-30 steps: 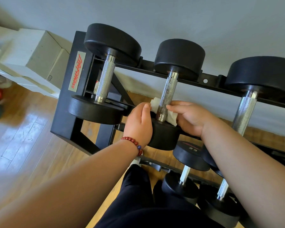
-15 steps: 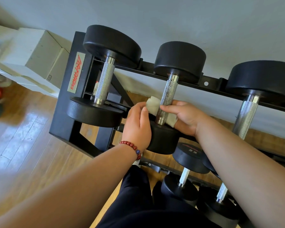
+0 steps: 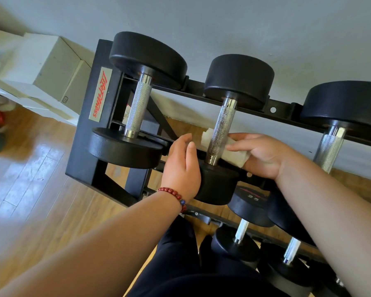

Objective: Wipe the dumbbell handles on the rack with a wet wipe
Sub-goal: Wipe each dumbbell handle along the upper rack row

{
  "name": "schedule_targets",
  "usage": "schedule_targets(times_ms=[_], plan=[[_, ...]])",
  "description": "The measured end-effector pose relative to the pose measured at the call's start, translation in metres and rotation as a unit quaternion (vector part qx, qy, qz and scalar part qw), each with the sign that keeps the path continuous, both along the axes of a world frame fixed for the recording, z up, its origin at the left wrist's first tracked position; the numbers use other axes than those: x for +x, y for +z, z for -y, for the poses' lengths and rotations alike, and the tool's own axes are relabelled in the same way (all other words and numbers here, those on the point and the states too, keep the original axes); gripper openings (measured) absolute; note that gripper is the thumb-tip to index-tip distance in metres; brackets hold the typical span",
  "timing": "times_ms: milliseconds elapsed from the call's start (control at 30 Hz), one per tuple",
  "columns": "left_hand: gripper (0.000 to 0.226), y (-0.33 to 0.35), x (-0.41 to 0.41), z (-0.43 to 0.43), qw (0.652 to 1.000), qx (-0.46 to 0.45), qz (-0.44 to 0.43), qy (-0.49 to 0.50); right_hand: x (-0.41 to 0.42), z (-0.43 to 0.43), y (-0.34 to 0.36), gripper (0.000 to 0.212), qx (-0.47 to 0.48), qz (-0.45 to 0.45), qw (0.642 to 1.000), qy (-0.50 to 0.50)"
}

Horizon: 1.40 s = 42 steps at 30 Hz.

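Observation:
Three black dumbbells lie on the top tier of the black rack (image 3: 88, 146). The middle dumbbell has a knurled steel handle (image 3: 223, 127) that looks darker and spotted. A white wet wipe (image 3: 234, 154) wraps behind the lower part of that handle. My right hand (image 3: 263, 156) holds the wipe from the right, thumb over its front. My left hand (image 3: 181, 168) rests on the near weight head (image 3: 217, 185) of the middle dumbbell, fingers relaxed, next to the wipe's left end. The left dumbbell's handle (image 3: 138, 108) and the right dumbbell's handle (image 3: 330, 148) are bare.
Smaller dumbbells (image 3: 242, 230) sit on the lower tier under my right arm. Cardboard boxes (image 3: 58, 69) stand left of the rack against the grey wall. Wooden floor (image 3: 30, 179) spreads to the left. My dark-trousered leg (image 3: 180, 254) is below.
My right hand has slid the wipe a little up the middle handle and drawn back to the right. My left hand has loosened and now lies along the weight head.

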<state>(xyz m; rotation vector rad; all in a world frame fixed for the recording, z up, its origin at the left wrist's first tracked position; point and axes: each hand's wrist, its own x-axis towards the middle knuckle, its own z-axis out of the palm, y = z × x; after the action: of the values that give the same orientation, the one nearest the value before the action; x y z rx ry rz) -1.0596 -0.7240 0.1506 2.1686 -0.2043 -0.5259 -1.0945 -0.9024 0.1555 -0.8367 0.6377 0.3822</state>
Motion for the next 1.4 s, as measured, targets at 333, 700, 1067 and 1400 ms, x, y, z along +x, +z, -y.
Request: schedule_targets(times_ms=[333,700,1067,1400], plan=[[0.043,0.0,0.0,0.0,1.0,-0.005,0.001,0.001,0.005,0.005,0.001,0.041,-0.018,-0.019,0.999,0.031],[0.042,-0.002,0.0,-0.001,1.0,-0.012,0.007,0.003,0.004,-0.006,-0.008,0.041,-0.055,0.013,0.998,0.029],[0.043,-0.001,0.0,-0.001,1.0,-0.013,0.006,-0.004,0.002,-0.006,-0.007,0.032,-0.256,0.064,0.961,0.086],[0.042,-0.001,0.0,0.0,1.0,-0.009,0.007,-0.001,0.007,0.001,-0.007,0.04,-0.112,0.04,0.993,-0.017]])
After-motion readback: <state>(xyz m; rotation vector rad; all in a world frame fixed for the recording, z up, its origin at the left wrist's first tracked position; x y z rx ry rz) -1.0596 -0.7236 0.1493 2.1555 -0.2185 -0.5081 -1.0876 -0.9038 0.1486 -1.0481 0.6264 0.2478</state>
